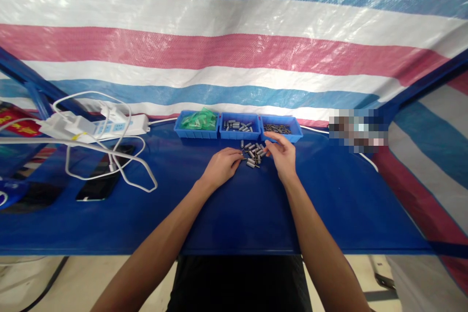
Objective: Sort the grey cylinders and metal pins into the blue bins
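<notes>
A loose pile of grey metal cylinders (250,161) and thin dark screws (257,157) lies on the blue table (241,214) between my hands. At its left edge my left hand (222,167) is closed, fingertips pinched on a small thin dark piece that looks like a screw. My right hand (284,157) is at the pile's right side, thumb and forefinger apart; its other fingers are partly hidden. Behind the pile stand three blue bins: one with green plastic bags (200,119), one with more cylinders (237,126), one with dark screws (278,128).
On the left are a white power strip (119,127) with plugs, looping white cables (149,179) and a black phone (98,186). A striped tarp (234,51) hangs behind the table. A blurred-out patch (358,130) covers something at the back right.
</notes>
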Tool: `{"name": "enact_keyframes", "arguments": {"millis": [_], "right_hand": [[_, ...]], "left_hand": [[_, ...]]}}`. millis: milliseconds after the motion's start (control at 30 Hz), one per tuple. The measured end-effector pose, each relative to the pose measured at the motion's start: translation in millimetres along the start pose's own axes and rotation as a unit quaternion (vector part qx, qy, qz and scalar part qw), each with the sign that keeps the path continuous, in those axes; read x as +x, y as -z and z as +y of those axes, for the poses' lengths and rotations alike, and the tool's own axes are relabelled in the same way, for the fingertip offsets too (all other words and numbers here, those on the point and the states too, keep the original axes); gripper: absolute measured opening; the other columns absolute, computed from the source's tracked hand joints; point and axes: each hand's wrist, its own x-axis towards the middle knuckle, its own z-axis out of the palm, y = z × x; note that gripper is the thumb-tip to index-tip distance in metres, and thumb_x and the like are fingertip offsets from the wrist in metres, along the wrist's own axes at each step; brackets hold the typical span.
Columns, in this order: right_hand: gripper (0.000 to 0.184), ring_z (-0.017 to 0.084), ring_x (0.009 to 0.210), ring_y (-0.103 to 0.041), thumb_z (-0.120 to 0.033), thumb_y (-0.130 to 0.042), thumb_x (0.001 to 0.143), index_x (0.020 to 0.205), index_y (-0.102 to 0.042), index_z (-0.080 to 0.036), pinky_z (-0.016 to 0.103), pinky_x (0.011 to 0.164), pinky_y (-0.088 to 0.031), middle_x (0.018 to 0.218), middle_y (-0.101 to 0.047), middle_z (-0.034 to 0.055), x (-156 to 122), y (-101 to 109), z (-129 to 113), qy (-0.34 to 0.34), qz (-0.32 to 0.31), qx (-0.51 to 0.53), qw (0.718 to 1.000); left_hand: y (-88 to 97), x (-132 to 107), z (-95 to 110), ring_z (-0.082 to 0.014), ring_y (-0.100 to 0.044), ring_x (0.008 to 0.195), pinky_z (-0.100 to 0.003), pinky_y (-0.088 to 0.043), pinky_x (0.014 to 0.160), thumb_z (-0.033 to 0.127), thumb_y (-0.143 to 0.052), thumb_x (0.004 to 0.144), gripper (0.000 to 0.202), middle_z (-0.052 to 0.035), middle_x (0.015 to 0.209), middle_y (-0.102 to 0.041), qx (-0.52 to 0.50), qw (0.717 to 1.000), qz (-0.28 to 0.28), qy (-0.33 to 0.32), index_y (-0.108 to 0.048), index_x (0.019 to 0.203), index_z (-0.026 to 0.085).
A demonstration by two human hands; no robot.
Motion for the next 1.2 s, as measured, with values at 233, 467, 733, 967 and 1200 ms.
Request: {"name": "enact_keyframes", "arguments": {"millis": [233,467,733,967,1200], "right_hand": [[0.027,0.016,0.064,-0.067,-0.040,-0.077,0.085,0.106,-0.077,-0.024,0.031,0.054,-0.052,0.115,-0.077,0.0067,0,1,1,0.010,-0.007,0.012,1.000],[0.027,0.017,0.065,-0.067,-0.040,-0.077,0.085,0.107,-0.077,-0.024,0.032,0.057,-0.052,0.100,-0.078,0.0056,-2,-1,0,0.000,-0.031,0.010,0.999],[0.024,0.017,0.065,-0.066,-0.037,-0.078,0.083,0.103,-0.078,-0.024,0.031,0.058,-0.052,0.098,-0.079,0.0047,-3,-3,-3,-0.021,-0.044,0.017,0.999],[0.022,0.017,0.067,-0.067,-0.037,-0.078,0.082,0.100,-0.078,-0.024,0.031,0.057,-0.051,0.107,-0.079,0.0058,-4,-4,-4,-0.028,-0.051,0.028,0.998],[0.023,0.017,0.066,-0.067,-0.037,-0.078,0.081,0.101,-0.077,-0.025,0.031,0.057,-0.051,0.104,-0.079,0.0055,-4,-4,-2,-0.037,-0.062,0.036,0.997]], "left_hand": [[4.0,1,0,-0.0218,-0.072,0.097,-0.035,-0.059,0.091,0.013,-0.062,0.095,0.018,-0.0075,0.105,-0.076,-0.053,0.997,0.012,0.048,-0.076,0.103,0.020],[-2.3,2,7,-0.0194,-0.070,0.097,-0.033,-0.059,0.093,0.008,-0.063,0.092,0.029,-0.0082,0.110,-0.071,-0.111,0.987,0.063,0.095,-0.074,0.116,0.020],[-6.0,2,5,-0.0191,-0.072,0.090,-0.033,-0.059,0.088,0.011,-0.067,0.092,0.017,-0.0074,0.102,-0.074,-0.141,0.983,0.077,0.089,-0.078,0.103,0.018],[-6.2,2,4,-0.0234,-0.072,0.097,-0.038,-0.058,0.092,0.013,-0.066,0.094,0.016,-0.0089,0.104,-0.078,-0.102,0.990,0.050,0.079,-0.078,0.104,0.018],[-5.9,2,6,-0.0247,-0.070,0.098,-0.040,-0.057,0.091,0.015,-0.064,0.095,0.023,-0.0091,0.104,-0.077,-0.080,0.993,0.037,0.080,-0.075,0.115,0.020]]}}
